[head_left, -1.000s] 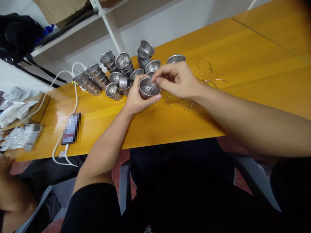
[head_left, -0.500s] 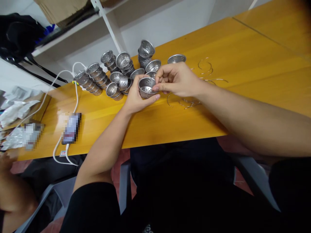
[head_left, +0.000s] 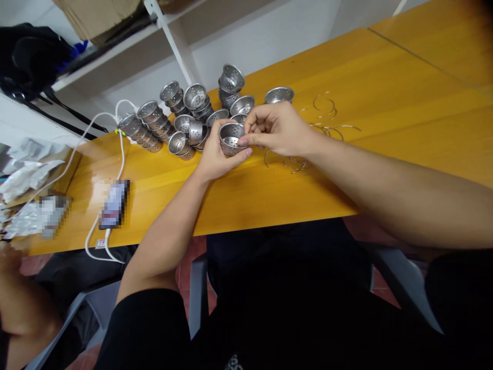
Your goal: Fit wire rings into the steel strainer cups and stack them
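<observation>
My left hand [head_left: 219, 156] is wrapped round a small perforated metal strainer cup [head_left: 229, 137], its mouth tilted up toward me. At the cup's right rim, my right hand [head_left: 275, 128] is closed in a pinch, thumb and forefinger on the edge. Whatever those fingertips hold, if anything, is too small to make out. Just beyond my hands stand more strainer cups [head_left: 195, 97], many nested in leaning stacks. One cup [head_left: 279, 95] sits behind my right hand. Thin curved wires [head_left: 326, 107] lie loose on the table to the right, partly hidden by my right forearm.
A phone [head_left: 114, 204] with a white cable [head_left: 122, 154] lies on the wooden table [head_left: 169, 205] at left. Plastic bags [head_left: 29, 180] are piled at the far left, near another person's arm [head_left: 26, 303]. A shelf [head_left: 115, 56] borders the back.
My right thumb and forefinger have shifted very slightly left along the cup's rim. My left hand keeps its hold, and the cups and wires stay in place.
</observation>
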### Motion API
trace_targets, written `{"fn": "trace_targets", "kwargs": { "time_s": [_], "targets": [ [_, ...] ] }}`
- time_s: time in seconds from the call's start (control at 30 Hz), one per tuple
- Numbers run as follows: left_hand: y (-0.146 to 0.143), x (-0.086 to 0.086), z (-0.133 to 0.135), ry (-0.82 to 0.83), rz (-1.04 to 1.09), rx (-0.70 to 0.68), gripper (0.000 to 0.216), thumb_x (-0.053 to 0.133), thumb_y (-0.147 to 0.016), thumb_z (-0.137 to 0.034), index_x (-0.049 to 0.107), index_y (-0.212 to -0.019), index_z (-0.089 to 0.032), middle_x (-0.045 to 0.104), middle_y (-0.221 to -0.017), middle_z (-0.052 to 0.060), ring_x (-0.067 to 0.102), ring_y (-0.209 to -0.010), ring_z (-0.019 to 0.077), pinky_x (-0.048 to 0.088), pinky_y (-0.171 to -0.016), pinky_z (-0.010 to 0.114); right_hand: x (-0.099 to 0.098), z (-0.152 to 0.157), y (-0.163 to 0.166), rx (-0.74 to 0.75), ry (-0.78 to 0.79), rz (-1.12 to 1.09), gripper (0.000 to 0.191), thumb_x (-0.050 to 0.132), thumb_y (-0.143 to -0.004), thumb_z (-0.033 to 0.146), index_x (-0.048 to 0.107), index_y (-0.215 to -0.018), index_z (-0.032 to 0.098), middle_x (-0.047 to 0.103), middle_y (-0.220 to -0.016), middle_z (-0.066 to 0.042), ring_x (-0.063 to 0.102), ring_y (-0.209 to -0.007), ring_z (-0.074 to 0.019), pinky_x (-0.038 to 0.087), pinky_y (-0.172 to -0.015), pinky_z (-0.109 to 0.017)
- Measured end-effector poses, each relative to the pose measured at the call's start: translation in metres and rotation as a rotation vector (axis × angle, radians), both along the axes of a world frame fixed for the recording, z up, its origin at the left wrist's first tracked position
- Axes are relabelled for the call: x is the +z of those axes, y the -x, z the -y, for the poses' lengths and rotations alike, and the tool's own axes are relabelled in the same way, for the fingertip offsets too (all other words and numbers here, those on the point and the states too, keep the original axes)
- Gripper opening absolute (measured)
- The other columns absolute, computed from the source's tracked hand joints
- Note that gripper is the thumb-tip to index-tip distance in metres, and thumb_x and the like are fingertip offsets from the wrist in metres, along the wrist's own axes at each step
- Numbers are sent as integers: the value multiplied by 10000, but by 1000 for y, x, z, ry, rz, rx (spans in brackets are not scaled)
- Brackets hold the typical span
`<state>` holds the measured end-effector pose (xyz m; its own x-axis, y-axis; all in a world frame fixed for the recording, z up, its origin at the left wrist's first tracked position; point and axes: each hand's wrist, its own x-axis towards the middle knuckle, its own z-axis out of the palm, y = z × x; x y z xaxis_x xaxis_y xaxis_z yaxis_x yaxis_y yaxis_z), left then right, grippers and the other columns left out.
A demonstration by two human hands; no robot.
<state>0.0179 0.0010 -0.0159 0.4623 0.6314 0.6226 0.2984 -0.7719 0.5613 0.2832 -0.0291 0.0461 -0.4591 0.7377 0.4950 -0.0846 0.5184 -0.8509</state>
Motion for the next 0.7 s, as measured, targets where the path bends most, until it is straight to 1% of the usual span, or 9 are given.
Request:
{"fn": "trace_targets", "kwargs": {
  "time_s": [0.17, 0.3, 0.4, 0.47, 0.57, 0.63, 0.7],
  "targets": [
    [0, 0, 2, 21, 8, 28, 973, 999, -991, -896, 587, -1677, -342, 766, -1450, 83, 849, -1308, 316, 718, -1284, 598, -2, -1, 1, -19, -19, -8, 721, 1235, -808, 813, 749, -913, 292, 669, -769, -6, 669, -771, -253, 671, -670, -408],
    [1, -2, 0, -3, -1, -4, 998, 979, -994, -922, 550, -1692, -353, 754, -1459, 74, 844, -1313, 308, 711, -1277, 585, -3, -4, -1, -5, -41, 4, 735, 1225, -810, 845, 760, -913, 286, 682, -781, -12, 675, -793, -255, 666, -692, -399],
    [2, -3, -2, -11, 7, -9, 1011, 961, -994, -945, 533, -1698, -359, 734, -1460, 79, 832, -1326, 312, 709, -1268, 577, -4, -4, -3, 4, -64, 11, 724, 1207, -837, 859, 779, -960, 288, 711, -834, -24, 698, -826, -264, 678, -730, -403],
    [2, -3, -4, -12, 10, 8, 1013, 955, -988, -959, 528, -1690, -366, 727, -1455, 78, 828, -1318, 307, 712, -1251, 569, -5, -2, -5, -23, -81, 13, 692, 1167, -894, 865, 808, -1056, 297, 756, -920, -44, 738, -885, -281, 701, -773, -414],
    [5, -2, -9, -47, 34, 21, 1012, 947, -976, -982, 519, -1671, -383, 721, -1490, 75, 822, -1349, 307, 705, -1256, 562, -4, 2, -7, -136, -130, 17, 604, 1047, -1029, 859, 834, -1216, 326, 825, -1126, -90, 793, -1025, -329, 744, -875, -461],
    [7, -2, -13, -73, 49, 18, 1014, 937, -974, -995, 515, -1673, -394, 715, -1538, 82, 814, -1397, 318, 698, -1278, 565, -1, 4, -10, -199, -193, 54, 523, 992, -1076, 822, 849, -1229, 343, 845, -1264, -118, 803, -1124, -372, 759, -958, -517],
    [9, -2, -15, -85, 45, 20, 1025, 928, -970, -1008, 513, -1680, -397, 712, -1556, 86, 812, -1426, 329, 693, -1302, 578, 3, 5, -14, -218, -257, 119, 437, 976, -1083, 765, 874, -1199, 356, 849, -1354, -133, 795, -1219, -415, 759, -1044, -575]
  ]
}}
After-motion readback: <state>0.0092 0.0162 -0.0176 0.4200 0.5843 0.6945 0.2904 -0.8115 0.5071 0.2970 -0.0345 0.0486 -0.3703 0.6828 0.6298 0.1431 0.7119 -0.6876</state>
